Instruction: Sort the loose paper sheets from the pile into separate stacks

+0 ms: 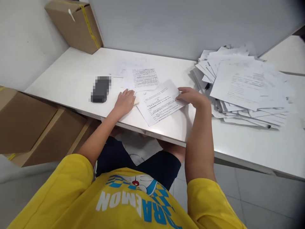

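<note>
A printed sheet of paper (pixel 162 103) is pinched at its right edge by my right hand (pixel 190 95), thumb and fingers closed on it. It slants over the white desk, its left part near my left hand. My left hand (pixel 125 102) lies flat with fingers stretched out, resting on a small pale stack of paper (pixel 136 102) near the front edge; most of that stack is hidden beneath the palm. Just behind both hands another printed sheet (pixel 145 78) lies on the desk, partly overlapped by the held one.
A large untidy pile of papers (pixel 238 82) stands to the right. Left of my left hand lies a dark, pixelated object (pixel 101 89). One cardboard box (pixel 73 27) leans at the back left corner; more cardboard boxes (pixel 26 117) stand beside the desk (pixel 64 74).
</note>
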Demonstrator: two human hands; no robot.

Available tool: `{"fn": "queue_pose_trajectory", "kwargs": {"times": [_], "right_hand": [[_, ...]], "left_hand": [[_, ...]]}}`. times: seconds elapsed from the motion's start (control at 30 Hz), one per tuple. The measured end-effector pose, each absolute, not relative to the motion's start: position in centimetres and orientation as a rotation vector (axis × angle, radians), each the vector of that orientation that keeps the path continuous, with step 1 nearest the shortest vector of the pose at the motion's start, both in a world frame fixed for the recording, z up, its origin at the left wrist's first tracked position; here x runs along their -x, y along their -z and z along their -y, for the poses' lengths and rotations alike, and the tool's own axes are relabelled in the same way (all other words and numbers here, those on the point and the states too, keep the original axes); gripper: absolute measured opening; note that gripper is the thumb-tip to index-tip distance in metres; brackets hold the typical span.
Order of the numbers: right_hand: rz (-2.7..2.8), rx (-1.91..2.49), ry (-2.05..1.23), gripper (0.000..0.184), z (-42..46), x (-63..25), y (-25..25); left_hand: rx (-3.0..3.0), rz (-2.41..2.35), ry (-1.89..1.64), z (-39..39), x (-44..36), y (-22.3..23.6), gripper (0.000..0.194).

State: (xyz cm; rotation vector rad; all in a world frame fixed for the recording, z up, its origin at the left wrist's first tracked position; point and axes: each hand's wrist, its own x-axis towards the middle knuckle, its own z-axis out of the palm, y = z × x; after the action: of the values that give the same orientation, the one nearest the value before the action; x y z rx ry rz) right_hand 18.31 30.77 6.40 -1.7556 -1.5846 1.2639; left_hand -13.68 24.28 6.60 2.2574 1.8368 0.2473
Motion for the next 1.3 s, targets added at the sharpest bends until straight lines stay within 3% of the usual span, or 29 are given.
{"fn": "queue_pose_trajectory", "kwargs": {"times": [0.2,0.43,0.73,0.83,0.97,1.17,1.3], "right_hand": [[1.619,1.549,-1.17,0.036,-31.0,-18.9,-6.8],[0.904,1.515,-0.347,0.049,-34.4,-21.9,-5.1],[0.77,1.505,-0.295,0.061,-36.3,-23.5,-2.8],[0.694,1.747,-0.187,0.073,-35.9,-24.3,-3.0],[0.495,1.823,0.181,0.085,-34.5,-25.2,-4.3],[0.934,1.707,0.259,0.071,-32.6,-19.3,-6.2],[1.623,1.61,0.112,0.055,-32.0,-12.9,-5.0]], "left_hand": [[-2.187,-1.77,-0.446,-23.7,14.5,-7.2,0.052],[-2.235,-1.581,-0.449,-23.6,15.3,-7.6,0.05],[-2.347,-1.417,-0.498,-24.0,16.1,-7.1,0.048],[-2.409,-1.353,-0.638,-24.0,16.3,-6.6,0.046],[-2.335,-1.221,-1.079,-23.6,16.5,-5.8,0.043],[-1.964,-1.126,-1.592,-23.8,17.6,-5.6,0.044],[-1.998,-1.454,-1.452,-27.7,19.3,-6.5,0.049]]}}
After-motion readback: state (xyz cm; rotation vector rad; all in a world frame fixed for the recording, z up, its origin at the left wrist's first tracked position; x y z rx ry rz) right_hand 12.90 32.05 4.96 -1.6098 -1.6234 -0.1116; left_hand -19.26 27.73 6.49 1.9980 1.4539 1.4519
